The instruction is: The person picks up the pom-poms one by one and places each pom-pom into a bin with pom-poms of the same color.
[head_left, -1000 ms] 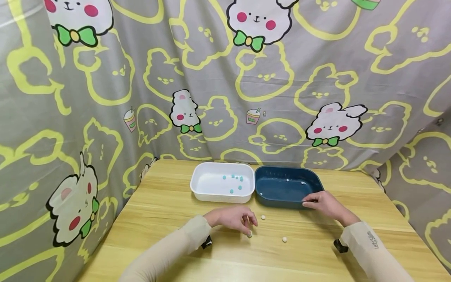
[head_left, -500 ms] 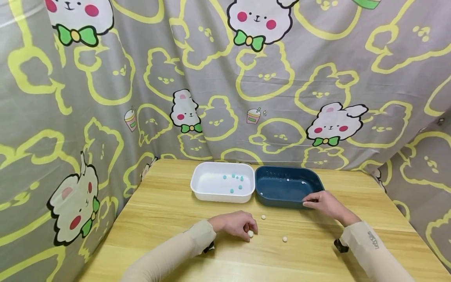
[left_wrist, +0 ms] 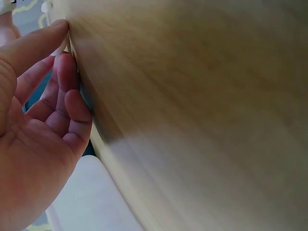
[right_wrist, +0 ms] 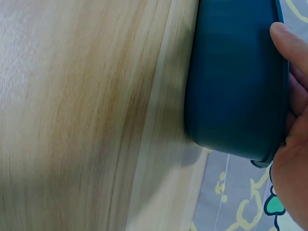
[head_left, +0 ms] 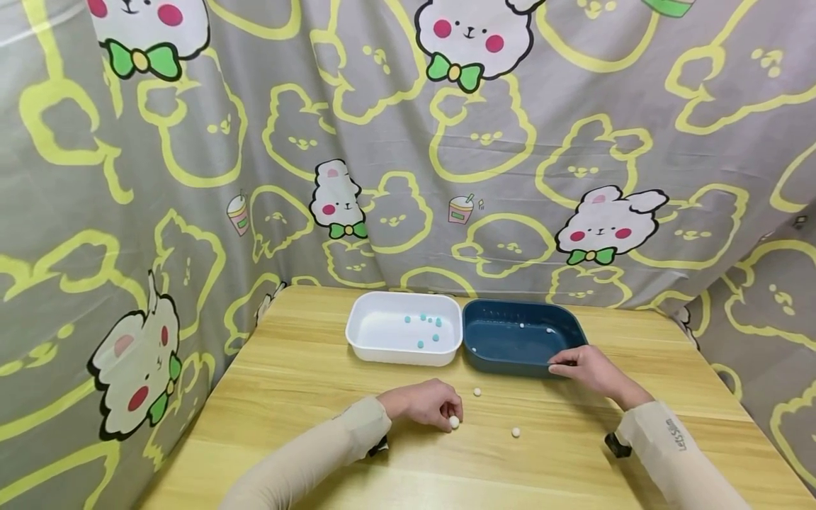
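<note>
In the head view my left hand [head_left: 426, 404] is low over the table, pinching a small white ball [head_left: 454, 422] between thumb and fingertips. The left wrist view shows the thumb and curled fingers [left_wrist: 66, 72] close against the wood, with the ball mostly hidden between them. My right hand [head_left: 588, 370] grips the near right rim of a dark blue tray [head_left: 503, 367]. Its thumb lies on the outer wall, and the other fingers go over the rim, as the right wrist view shows. Several small white balls are inside this tray.
Two more white balls lie loose on the wooden table [head_left: 306, 397]: one ball [head_left: 477, 392] near the trays, another ball [head_left: 516, 432] closer to me. A white tray [head_left: 403, 356] holding several teal balls [head_left: 435, 338] stands against the blue one. A patterned curtain [head_left: 395, 142] hangs behind.
My left hand's fingers have drawn in and come down around the white ball. The right hand keeps its grip on the tray's rim.
</note>
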The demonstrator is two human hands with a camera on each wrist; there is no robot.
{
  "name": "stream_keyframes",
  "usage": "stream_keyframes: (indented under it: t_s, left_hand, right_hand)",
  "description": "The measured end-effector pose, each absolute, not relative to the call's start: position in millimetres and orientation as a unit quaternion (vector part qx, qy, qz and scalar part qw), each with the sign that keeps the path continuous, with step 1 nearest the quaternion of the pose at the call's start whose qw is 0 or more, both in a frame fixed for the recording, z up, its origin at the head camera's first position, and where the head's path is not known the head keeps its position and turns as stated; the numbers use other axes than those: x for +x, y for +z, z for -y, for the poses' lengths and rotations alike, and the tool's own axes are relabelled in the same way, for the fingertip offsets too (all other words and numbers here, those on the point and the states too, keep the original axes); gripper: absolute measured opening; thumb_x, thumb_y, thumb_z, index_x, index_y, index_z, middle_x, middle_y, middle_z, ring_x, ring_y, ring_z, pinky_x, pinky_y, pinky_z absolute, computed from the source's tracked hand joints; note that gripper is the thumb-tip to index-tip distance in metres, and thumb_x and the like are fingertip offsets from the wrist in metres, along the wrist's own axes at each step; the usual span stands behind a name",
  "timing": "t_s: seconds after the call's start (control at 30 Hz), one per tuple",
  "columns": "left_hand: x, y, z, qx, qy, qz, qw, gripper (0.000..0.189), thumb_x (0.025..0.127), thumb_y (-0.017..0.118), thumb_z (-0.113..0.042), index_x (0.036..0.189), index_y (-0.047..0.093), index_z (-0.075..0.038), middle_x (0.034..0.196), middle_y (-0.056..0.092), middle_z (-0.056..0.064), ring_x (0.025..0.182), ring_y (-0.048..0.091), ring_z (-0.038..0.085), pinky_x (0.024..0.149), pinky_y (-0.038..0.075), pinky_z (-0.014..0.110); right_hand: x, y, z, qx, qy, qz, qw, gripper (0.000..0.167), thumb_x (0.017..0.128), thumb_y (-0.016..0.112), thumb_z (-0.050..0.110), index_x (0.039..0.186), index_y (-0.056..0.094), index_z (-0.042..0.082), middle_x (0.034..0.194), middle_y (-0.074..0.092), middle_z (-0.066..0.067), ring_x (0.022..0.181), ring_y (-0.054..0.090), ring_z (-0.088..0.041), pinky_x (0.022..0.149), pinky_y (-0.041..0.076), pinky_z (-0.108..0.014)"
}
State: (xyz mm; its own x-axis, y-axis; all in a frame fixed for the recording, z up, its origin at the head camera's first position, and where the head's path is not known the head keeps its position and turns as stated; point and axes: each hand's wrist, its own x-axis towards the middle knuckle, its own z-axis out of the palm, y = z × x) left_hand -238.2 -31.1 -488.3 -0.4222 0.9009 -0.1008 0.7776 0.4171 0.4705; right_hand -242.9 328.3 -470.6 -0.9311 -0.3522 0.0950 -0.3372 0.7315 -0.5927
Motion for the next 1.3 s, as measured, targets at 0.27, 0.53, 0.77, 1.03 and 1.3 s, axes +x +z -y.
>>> stream_keyframes:
  t_s: [0.27,0.53,0.77,1.03,1.3]
  left_hand:
    - [-237.9,-483.2,30.5,0.497,0.201,-0.825,0.178,0.014,0.078,0.077,-0.01,0.09,0.069,-0.015,0.077,0.054,-0.014,0.07,0.049,-0.006,0.066,0.041,0.008]
    - [-241.7,-470.4,29.6,0.461,0.248,-0.83,0.194,0.011,0.083,0.073,-0.009,0.092,0.069,-0.013,0.083,0.058,-0.013,0.073,0.054,-0.003,0.068,0.045,0.012]
    - [-245.7,-456.6,29.5,0.453,0.272,-0.829,0.183,0.012,0.085,0.072,-0.008,0.096,0.069,-0.009,0.085,0.061,-0.011,0.075,0.055,-0.001,0.069,0.046,0.013]
    - [-252.9,-443.8,29.9,0.449,0.299,-0.831,0.139,0.009,0.085,0.071,-0.011,0.093,0.07,-0.011,0.084,0.064,-0.009,0.073,0.056,-0.002,0.069,0.046,0.013]
    - [-263.9,-431.8,27.2,0.424,0.33,-0.834,0.13,0.005,0.088,0.069,-0.017,0.093,0.071,-0.015,0.084,0.063,-0.013,0.076,0.057,0.0,0.072,0.046,0.016]
  right_hand:
    - [-244.2,-472.6,-329.6,-0.185,-0.319,-0.929,0.016,0.017,0.088,0.068,0.03,0.093,0.074,0.015,0.09,0.069,0.003,0.08,0.062,-0.008,0.065,0.05,-0.025]
    - [-245.3,-472.6,-329.5,-0.185,-0.32,-0.929,0.015,0.017,0.088,0.067,0.031,0.093,0.074,0.016,0.09,0.069,0.004,0.08,0.061,-0.008,0.065,0.05,-0.025]
    - [-244.4,-472.3,-329.8,-0.186,-0.32,-0.929,0.018,0.019,0.088,0.068,0.031,0.094,0.074,0.015,0.092,0.07,0.002,0.083,0.062,-0.01,0.066,0.051,-0.025]
    - [-243.7,-471.5,-328.6,-0.176,-0.321,-0.93,0.023,0.018,0.087,0.068,0.032,0.094,0.074,0.016,0.091,0.069,0.003,0.082,0.062,-0.011,0.066,0.05,-0.025]
    - [-243.7,-471.3,-329.3,-0.182,-0.317,-0.931,0.023,0.018,0.088,0.067,0.032,0.094,0.074,0.016,0.092,0.069,0.003,0.082,0.062,-0.01,0.066,0.05,-0.025]
